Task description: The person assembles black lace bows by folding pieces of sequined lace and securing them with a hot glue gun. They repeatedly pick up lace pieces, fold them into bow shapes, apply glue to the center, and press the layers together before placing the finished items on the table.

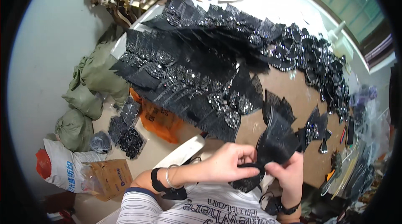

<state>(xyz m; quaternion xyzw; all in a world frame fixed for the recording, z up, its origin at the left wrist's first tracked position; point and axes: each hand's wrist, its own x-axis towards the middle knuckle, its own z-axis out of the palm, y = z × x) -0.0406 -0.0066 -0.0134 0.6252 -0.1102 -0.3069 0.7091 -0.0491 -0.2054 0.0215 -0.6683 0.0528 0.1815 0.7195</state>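
Close in front of me, both hands hold a black fabric bow [276, 138], gathered at its middle, with a sheer sheen on its upper part. My left hand [228, 162] pinches it from the left, thumb and fingers closed near the gathered part. On the right side, my right hand [289, 171] grips it with the thumb pressed against the gather. Part of the bow hangs below my fingers. Just beyond it lies a black lace piece [276, 100]. A black bow with sparkling stones [314, 127] rests to the right.
Overlapping black sequined pieces [184, 73] spread over the brown table [289, 83]. Bows with shiny edges [314, 60] pile at the far right. Pens and tools [335, 169] lie at the right edge. Green sacks [83, 98], an orange bag [157, 121] and a cardboard box [111, 178] stand left.
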